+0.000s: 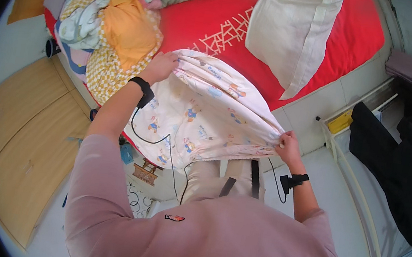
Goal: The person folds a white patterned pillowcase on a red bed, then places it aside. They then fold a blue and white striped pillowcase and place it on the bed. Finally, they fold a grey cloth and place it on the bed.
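Two hands, left (163, 66) and right (289, 147), close on the edges of a printed white cloth (191, 121), stretched between them and hiding part of the red bed (355, 39). White floor (322, 196) lies between person (249, 238) and rack (336, 153). Folds cover some fingertips; black garments (383, 167) fade into the dark rim.

Pink tee (243, 237), red patch (174, 218); blk wristbands (144, 93) w/ cables (169, 135).
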### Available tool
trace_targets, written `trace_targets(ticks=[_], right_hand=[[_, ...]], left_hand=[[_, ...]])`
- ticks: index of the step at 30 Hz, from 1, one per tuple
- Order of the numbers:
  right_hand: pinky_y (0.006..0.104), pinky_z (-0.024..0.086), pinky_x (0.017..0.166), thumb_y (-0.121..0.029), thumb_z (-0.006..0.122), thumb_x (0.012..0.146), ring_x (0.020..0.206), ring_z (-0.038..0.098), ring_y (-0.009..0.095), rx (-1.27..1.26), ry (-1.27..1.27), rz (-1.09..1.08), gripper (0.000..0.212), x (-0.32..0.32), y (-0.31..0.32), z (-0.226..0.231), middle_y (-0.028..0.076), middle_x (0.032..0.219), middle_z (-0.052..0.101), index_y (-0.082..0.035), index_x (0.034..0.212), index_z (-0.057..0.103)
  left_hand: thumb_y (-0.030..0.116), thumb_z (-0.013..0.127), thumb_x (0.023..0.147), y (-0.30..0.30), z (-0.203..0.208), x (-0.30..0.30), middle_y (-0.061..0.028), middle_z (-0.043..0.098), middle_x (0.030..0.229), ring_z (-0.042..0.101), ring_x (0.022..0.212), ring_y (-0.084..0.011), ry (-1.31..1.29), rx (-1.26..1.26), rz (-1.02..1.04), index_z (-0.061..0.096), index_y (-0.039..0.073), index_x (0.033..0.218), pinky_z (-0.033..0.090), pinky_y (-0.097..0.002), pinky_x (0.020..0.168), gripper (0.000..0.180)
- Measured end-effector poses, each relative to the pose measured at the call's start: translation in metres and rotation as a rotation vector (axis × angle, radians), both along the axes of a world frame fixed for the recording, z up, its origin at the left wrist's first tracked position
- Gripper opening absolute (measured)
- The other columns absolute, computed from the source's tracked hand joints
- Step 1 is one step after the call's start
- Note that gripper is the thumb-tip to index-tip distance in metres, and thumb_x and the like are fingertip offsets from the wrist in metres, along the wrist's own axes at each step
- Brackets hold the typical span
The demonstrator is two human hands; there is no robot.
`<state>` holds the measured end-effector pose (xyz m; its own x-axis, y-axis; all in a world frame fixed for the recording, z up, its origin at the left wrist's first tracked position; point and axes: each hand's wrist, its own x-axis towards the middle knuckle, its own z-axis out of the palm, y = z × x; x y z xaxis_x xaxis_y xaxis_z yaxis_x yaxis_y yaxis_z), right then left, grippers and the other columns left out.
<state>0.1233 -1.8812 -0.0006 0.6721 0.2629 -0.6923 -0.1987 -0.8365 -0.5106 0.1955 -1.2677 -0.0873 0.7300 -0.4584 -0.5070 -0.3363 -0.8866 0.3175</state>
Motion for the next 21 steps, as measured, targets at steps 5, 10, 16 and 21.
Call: trace_targets(ticks=[5, 10, 16, 21], right_hand=[[0.0461, 0.048, 0.105, 0.006, 0.07, 0.072, 0.12, 0.056, 0.044, 0.041, -0.282, 0.003, 0.048, -0.002, 0.033, 0.063, 0.019, 0.115, 0.058, -0.005, 0.116, 0.057], [0.0471, 0.048, 0.107, 0.011, 0.068, 0.074, 0.124, 0.057, 0.048, 0.128, -0.423, 0.107, 0.06, 0.032, 0.082, 0.159, 0.023, 0.125, 0.06, -0.004, 0.13, 0.054], [0.0446, 0.049, 0.108, 0.008, 0.065, 0.075, 0.123, 0.062, 0.042, 0.232, -1.005, 0.346, 0.057, 0.081, 0.167, 0.363, 0.022, 0.125, 0.062, 0.001, 0.132, 0.058], [0.0431, 0.053, 0.102, -0.004, 0.072, 0.087, 0.122, 0.068, 0.04, 0.213, -1.297, 0.5, 0.052, 0.07, 0.225, 0.559, 0.021, 0.129, 0.069, -0.007, 0.137, 0.058]], left_hand=[[0.013, 0.074, 0.076, 0.02, 0.142, -0.039, -0.0049, 0.067, 0.114, 0.061, 0.118, -0.025, -0.108, -0.203, -0.143, 0.072, 0.007, 0.096, 0.043, -0.0442, 0.106, 0.021], [0.011, 0.074, 0.072, 0.031, 0.332, -0.117, -0.0054, 0.068, 0.112, 0.062, 0.119, -0.0249, -0.323, -0.367, -0.133, 0.075, 0.007, 0.097, 0.041, -0.0467, 0.114, 0.026], [0.006, 0.065, 0.068, 0.074, 0.554, -0.251, -0.0115, 0.059, 0.079, 0.063, 0.09, -0.0353, -0.293, -0.387, 0.172, 0.064, 0.006, 0.084, 0.049, -0.0477, 0.087, 0.016], [0.008, 0.061, 0.071, 0.068, 0.639, -0.388, -0.0168, 0.057, 0.071, 0.061, 0.068, -0.0393, -0.478, -0.43, 0.341, 0.072, 0.009, 0.107, 0.049, -0.046, 0.064, 0.038]])
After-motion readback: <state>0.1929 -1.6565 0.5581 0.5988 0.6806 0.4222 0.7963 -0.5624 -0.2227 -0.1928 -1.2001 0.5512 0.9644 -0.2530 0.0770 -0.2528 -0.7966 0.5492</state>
